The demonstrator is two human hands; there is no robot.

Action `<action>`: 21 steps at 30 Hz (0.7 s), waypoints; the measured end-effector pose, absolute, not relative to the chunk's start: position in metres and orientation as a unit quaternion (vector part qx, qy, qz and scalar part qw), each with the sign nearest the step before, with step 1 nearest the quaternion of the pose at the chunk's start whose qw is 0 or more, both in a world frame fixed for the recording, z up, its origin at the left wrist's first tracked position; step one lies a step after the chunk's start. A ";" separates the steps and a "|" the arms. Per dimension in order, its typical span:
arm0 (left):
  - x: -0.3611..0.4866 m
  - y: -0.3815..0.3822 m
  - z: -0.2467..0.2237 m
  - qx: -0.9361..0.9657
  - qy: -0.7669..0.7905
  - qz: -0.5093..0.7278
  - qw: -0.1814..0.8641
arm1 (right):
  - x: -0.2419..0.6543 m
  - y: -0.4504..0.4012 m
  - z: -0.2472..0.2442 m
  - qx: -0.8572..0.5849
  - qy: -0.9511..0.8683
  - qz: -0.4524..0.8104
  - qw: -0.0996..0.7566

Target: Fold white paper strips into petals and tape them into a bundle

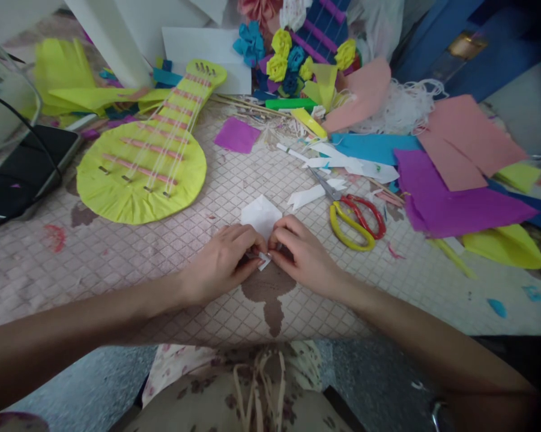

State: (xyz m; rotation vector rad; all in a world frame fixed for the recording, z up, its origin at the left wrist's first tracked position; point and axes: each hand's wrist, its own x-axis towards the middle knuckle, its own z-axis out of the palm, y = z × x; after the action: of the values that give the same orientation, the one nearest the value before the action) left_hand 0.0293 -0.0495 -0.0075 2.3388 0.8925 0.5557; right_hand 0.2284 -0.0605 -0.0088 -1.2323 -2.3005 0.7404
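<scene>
Both hands meet at the middle of the table over a small piece of white folded paper (261, 215). My left hand (227, 258) pinches its near edge, where a small folded corner shows between thumb and fingers. Right beside it, my right hand (304, 255) is closed with thumb and fingertips on the same paper. The paper's far part lies flat beyond the fingertips, with crease lines on it. Fingers cover its middle. Scissors (353, 216) with one red and one yellow handle lie just right of my right hand, blades pointing away.
A yellow paper guitar (144, 162) with strings lies at the left, near a phone (31, 168). A purple paper square (237, 135) sits beyond my hands. Purple sheets (454, 204), pink sheets (472, 135), white scraps (313, 195) and paper flowers (292, 60) crowd the right and back.
</scene>
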 end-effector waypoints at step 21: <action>0.029 -0.048 -0.003 0.873 0.328 0.174 0.315 | 0.238 -0.059 -0.007 -0.445 -0.810 0.289 0.249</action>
State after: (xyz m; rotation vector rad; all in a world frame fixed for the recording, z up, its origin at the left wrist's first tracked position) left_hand 0.0293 -0.0480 -0.0032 2.3010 0.8631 0.4583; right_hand 0.2377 -0.0591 -0.0068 -1.2130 -2.2069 0.7860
